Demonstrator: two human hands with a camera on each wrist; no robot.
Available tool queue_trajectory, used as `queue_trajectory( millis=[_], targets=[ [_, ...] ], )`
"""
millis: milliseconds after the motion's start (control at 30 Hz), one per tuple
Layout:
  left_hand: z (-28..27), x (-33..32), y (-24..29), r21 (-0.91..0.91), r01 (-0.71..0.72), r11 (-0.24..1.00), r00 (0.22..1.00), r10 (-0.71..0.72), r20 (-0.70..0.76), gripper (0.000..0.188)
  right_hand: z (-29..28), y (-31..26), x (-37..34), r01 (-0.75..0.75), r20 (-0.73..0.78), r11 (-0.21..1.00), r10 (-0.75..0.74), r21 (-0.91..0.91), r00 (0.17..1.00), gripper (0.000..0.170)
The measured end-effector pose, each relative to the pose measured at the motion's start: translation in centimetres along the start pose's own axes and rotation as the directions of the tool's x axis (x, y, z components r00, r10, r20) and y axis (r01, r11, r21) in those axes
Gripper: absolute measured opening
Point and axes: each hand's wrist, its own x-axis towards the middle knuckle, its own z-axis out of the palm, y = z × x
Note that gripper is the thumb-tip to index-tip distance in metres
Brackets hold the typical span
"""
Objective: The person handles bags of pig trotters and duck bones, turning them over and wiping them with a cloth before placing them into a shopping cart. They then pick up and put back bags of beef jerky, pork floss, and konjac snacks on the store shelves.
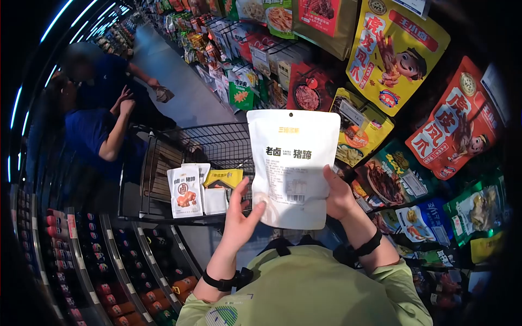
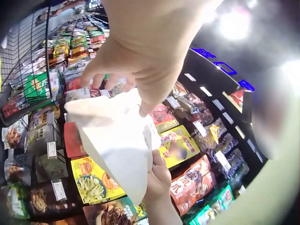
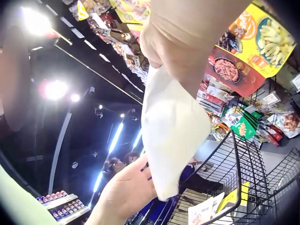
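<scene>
A white pouch of braised pig trotters point(image 1: 293, 163), with black Chinese lettering and a barcode, is held upright before the chest in the head view. My right hand point(image 1: 341, 194) grips its lower right edge, thumb on the printed face. At the lower left edge, my left hand point(image 1: 242, 216) lays its thumb on the face while its other fingers stand spread beside the pouch. In the left wrist view, the left hand point(image 2: 143, 51) arches over the pouch point(image 2: 117, 136); the right hand's fingers curl at its far side. The right wrist view shows the left palm point(image 3: 129, 187) facing the pouch.
A black wire shopping cart point(image 1: 209, 138) stands ahead, holding a white trotter pouch point(image 1: 186, 193) and a yellow pack point(image 1: 228, 176). Hanging snack bags, including a yellow bag point(image 1: 394, 60), fill the right side. Bottled drinks point(image 1: 98, 255) line the lower left. Two people in blue point(image 1: 103, 119) stand beyond.
</scene>
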Motion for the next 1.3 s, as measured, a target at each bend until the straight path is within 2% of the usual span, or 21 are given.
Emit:
queue_trajectory(
  millis=[67, 133, 167, 200, 233, 267, 300, 333, 367, 400, 467, 500, 533, 600, 633, 700, 733, 900, 1067, 1167, 1300],
  targets=[
    [-0.2, -0.1, 0.9, 0.242, -0.312, 0.919, 0.941, 0.263, 0.214, 0.090, 1.6, 0.7, 0.4, 0.064, -0.029, 0.998, -0.065, -0.019, 0.997, 0.056],
    [0.7, -0.3, 2.4, 0.113, -0.328, 0.938, 0.881, 0.260, 0.395, 0.119, 3.1, 2.2, 0.8, 0.184, -0.031, 0.887, -0.217, -0.424, 0.976, 0.056],
    [1.4, -0.4, 2.1, -0.040, -0.291, 0.956, 0.882, 0.285, 0.375, 0.123, 2.9, 2.7, 1.5, 0.287, 0.169, 0.773, -0.231, -0.567, 0.958, 0.058],
    [1.7, -0.1, 1.5, -0.192, -0.257, 0.947, 0.886, 0.310, 0.344, 0.127, 4.4, 3.0, 1.6, 0.491, 0.384, 0.624, -0.310, -0.608, 0.870, 0.061],
    [1.3, 0.0, 0.5, -0.129, -0.229, 0.965, 0.899, 0.260, 0.353, 0.121, 5.9, 2.4, 1.1, 0.519, 0.466, 0.458, -0.233, -0.722, 0.854, 0.062],
    [1.5, -0.1, -0.3, -0.347, -0.179, 0.920, 0.927, 0.276, 0.255, 0.098, 6.9, 2.2, 1.0, 0.545, 0.528, 0.271, -0.137, -0.794, 0.838, 0.063],
    [0.9, 0.1, -0.4, -0.353, -0.139, 0.925, 0.960, 0.214, 0.182, 0.084, 7.4, 2.8, 1.1, 0.586, 0.568, 0.218, -0.145, -0.780, 0.810, 0.065],
    [0.3, 0.4, -0.6, -0.363, -0.098, 0.926, 0.983, 0.147, 0.108, 0.071, 8.1, 2.6, 0.5, 0.586, 0.580, 0.287, -0.117, -0.758, 0.806, 0.061],
    [-0.2, 0.5, -0.7, -0.468, -0.146, 0.872, 0.978, 0.198, 0.064, 0.054, 8.3, 2.4, 0.0, 0.548, 0.547, 0.344, -0.110, -0.762, 0.830, 0.056],
    [-1.0, 0.8, -1.5, -0.570, -0.044, 0.820, 0.993, 0.098, 0.065, 0.056, 8.2, 2.1, -0.5, 0.503, 0.511, 0.400, -0.097, -0.766, 0.854, 0.052],
    [-2.8, 1.4, -0.3, -0.693, 0.093, 0.715, 0.972, 0.086, 0.219, 0.053, 8.2, 1.5, -1.1, 0.448, 0.366, 0.621, -0.264, -0.643, 0.892, 0.043],
    [-3.6, 1.5, -0.4, -0.699, 0.093, 0.709, 0.974, 0.080, 0.210, 0.053, 8.5, 1.1, -1.5, 0.466, 0.271, 0.408, -0.450, -0.785, 0.851, 0.039],
    [-4.4, 1.6, -0.6, -0.685, 0.155, 0.712, 0.957, 0.063, 0.282, 0.055, 7.3, 0.7, -1.2, 0.517, 0.327, 0.194, -0.581, -0.834, 0.745, 0.037],
    [-5.1, 1.5, -1.0, -0.670, 0.215, 0.710, 0.936, 0.045, 0.349, 0.057, 6.1, -0.1, -1.2, 0.284, 0.202, 0.035, -0.620, -0.958, 0.758, 0.041],
    [-5.2, 1.5, -1.1, -0.674, 0.236, 0.700, 0.924, 0.052, 0.378, 0.058, 5.7, 0.2, -0.9, 0.281, 0.202, 0.033, -0.617, -0.959, 0.761, 0.041],
    [-5.1, 1.6, -1.4, -0.670, 0.272, 0.690, 0.901, 0.061, 0.429, 0.059, 4.6, 0.7, -0.3, 0.298, -0.007, 0.506, -0.515, -0.809, 0.857, 0.050],
    [-5.0, 1.6, -1.4, -0.673, 0.279, 0.685, 0.899, 0.060, 0.434, 0.059, 4.2, 0.9, 0.1, 0.296, 0.038, 0.566, -0.423, -0.770, 0.905, 0.055],
    [-4.7, 2.0, -1.1, -0.679, 0.349, 0.646, 0.852, 0.083, 0.517, 0.057, 3.5, 1.9, 0.1, 0.055, -0.088, 0.666, -0.180, -0.744, 0.980, 0.037],
    [-5.1, 2.2, -2.8, -0.642, 0.394, 0.658, 0.825, 0.054, 0.562, 0.055, 3.3, 2.4, 0.1, 0.036, -0.158, 0.758, -0.182, -0.652, 0.971, 0.032],
    [-4.7, 2.5, -2.5, -0.599, 0.429, 0.676, 0.874, -0.144, 0.464, 0.052, 2.5, 3.2, 0.5, -0.006, -0.232, 0.801, -0.166, -0.599, 0.958, 0.032],
    [-4.8, 2.9, -2.6, -0.619, 0.512, 0.595, 0.843, -0.209, 0.496, 0.051, 1.7, 4.1, 0.5, -0.073, -0.289, 0.867, -0.084, -0.494, 0.954, 0.033]
  ],
)
